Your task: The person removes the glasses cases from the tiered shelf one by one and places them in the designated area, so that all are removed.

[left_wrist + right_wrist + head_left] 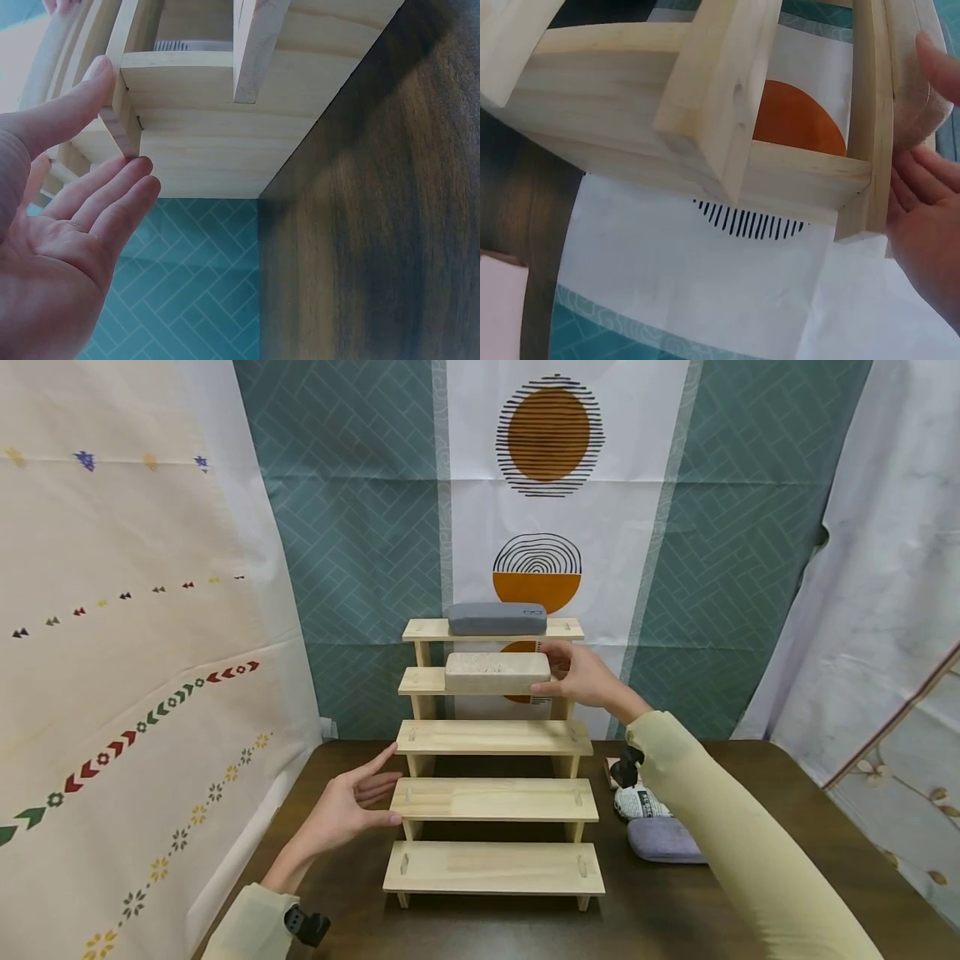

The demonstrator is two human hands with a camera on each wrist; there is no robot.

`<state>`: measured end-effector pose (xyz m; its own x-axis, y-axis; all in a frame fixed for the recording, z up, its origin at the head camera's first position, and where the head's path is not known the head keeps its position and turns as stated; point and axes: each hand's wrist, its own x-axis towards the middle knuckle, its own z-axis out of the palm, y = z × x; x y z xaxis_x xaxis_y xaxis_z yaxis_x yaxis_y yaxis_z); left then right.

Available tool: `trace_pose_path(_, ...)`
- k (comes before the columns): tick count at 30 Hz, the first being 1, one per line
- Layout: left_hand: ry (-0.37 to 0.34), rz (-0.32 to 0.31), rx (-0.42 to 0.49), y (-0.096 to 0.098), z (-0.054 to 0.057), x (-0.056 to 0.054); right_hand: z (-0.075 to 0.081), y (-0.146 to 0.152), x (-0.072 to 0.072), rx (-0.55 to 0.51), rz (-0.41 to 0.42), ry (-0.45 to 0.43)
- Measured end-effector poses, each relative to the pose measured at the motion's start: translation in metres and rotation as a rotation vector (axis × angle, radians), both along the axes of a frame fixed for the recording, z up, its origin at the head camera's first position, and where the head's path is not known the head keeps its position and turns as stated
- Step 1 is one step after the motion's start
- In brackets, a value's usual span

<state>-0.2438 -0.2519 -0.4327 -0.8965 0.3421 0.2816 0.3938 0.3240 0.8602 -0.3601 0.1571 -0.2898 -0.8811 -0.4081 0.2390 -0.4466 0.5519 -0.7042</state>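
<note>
A five-tier wooden display stand [493, 737] rises in steps on the table. My right hand [588, 677] grips the right end of a beige speckled glasses case [497, 672], thumb in front and fingers behind. In the right wrist view, the case [915, 90] lies against the second board from the top. My left hand [341, 810] is at the stand's left side, its fingers fairly straight. Seen from the left wrist, the thumb and fingertips of that hand [67, 232] touch a board's left end. A grey-blue glasses case [497, 619] lies on the top board.
Right of the stand, partly behind my right sleeve, are a purple case [666, 841], a white case with dark print [639, 802] and a pinkish item [501, 307]. Patterned cloths [360, 543] hang behind and at both sides of the dark wooden table [360, 902].
</note>
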Motion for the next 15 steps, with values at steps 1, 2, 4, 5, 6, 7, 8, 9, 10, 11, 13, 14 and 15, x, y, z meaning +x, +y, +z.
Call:
trace_pose_path(1,0.000,0.001,0.000,-0.0001,0.0000,0.0001,0.0002,-0.0007,-0.0009,-0.002,0.007,-0.004)
trace_pose_path(2,0.000,0.002,-0.001,-0.0002,-0.0001,0.0003,0.0004,-0.0014,-0.0016,-0.004,0.017,-0.006)
trace_pose_path(4,-0.001,0.002,-0.002,-0.0003,-0.0007,0.0006,-0.0006,-0.0027,-0.0037,0.001,0.031,-0.007)
trace_pose_path(5,-0.002,0.002,-0.002,-0.0004,-0.0011,0.0008,-0.0012,-0.0030,-0.0046,0.004,0.035,-0.012)
trace_pose_path(6,-0.003,0.002,-0.002,-0.0005,-0.0014,0.0009,-0.0018,-0.0035,-0.0058,0.006,0.034,-0.018)
trace_pose_path(7,-0.003,0.002,-0.003,-0.0006,-0.0016,0.0009,-0.0022,-0.0037,-0.0067,0.010,0.036,-0.024)
trace_pose_path(8,-0.003,0.002,-0.003,-0.0006,-0.0019,0.0008,-0.0023,-0.0038,-0.0074,0.011,0.040,-0.030)
trace_pose_path(9,-0.004,0.001,-0.001,-0.0006,-0.0019,0.0007,-0.0023,-0.0038,-0.0082,0.011,0.041,-0.034)
trace_pose_path(10,-0.004,0.001,0.001,-0.0006,-0.0019,0.0005,-0.0022,-0.0037,-0.0086,0.007,0.042,-0.040)
trace_pose_path(11,-0.003,0.001,0.002,-0.0006,-0.0018,0.0003,-0.0020,-0.0037,-0.0091,0.001,0.045,-0.046)
trace_pose_path(13,-0.002,0.001,0.005,-0.0007,-0.0015,-0.0001,-0.0009,-0.0034,-0.0093,-0.010,0.049,-0.055)
trace_pose_path(14,-0.003,0.001,0.007,-0.0007,-0.0013,-0.0001,-0.0004,-0.0032,-0.0092,-0.015,0.051,-0.057)
trace_pose_path(15,-0.002,0.003,0.005,-0.0009,-0.0011,-0.0001,-0.0001,-0.0031,-0.0091,-0.017,0.052,-0.059)
